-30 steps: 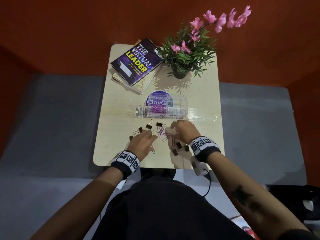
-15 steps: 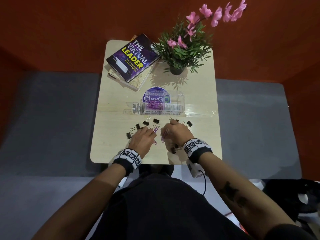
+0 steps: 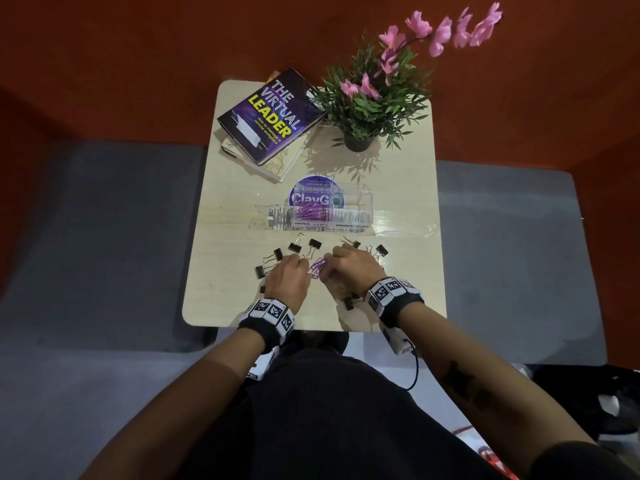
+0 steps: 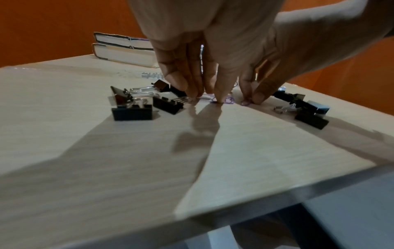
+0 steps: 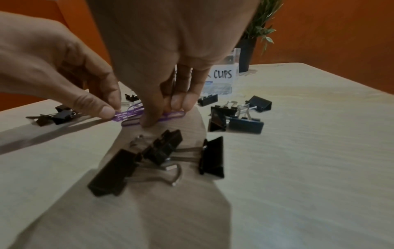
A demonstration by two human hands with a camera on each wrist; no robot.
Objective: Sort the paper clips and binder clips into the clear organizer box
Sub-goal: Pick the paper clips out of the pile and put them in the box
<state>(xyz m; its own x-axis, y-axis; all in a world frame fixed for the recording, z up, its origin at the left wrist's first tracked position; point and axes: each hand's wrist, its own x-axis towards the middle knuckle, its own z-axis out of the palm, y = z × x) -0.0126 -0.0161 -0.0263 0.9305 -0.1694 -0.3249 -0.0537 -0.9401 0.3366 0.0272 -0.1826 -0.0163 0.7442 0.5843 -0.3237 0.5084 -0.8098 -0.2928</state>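
Purple paper clips (image 3: 317, 266) lie bunched on the table between my hands. My left hand (image 3: 303, 266) pinches one end of the bunch (image 5: 125, 115), and my right hand (image 3: 330, 266) pinches the other end (image 5: 172, 116) between thumb and fingers. In the left wrist view the left hand (image 4: 205, 96) has its fingertips down on the clips (image 4: 228, 100). Black binder clips (image 3: 313, 244) are scattered around both hands, some by my right wrist (image 5: 157, 155). The clear organizer box (image 3: 360, 202) stands just beyond, with purple paper clips (image 3: 311, 213) in its left compartment.
At the back left of the small table (image 3: 221, 299) lie stacked books (image 3: 270, 116), and a potted plant (image 3: 360, 140) stands at the back right. The table's front edge is close behind my wrists. Grey flooring and an orange wall surround the table.
My hands have drawn closer together, pulling the spread purple paper clips into one bunch between them. The binder clips have stayed where they were.
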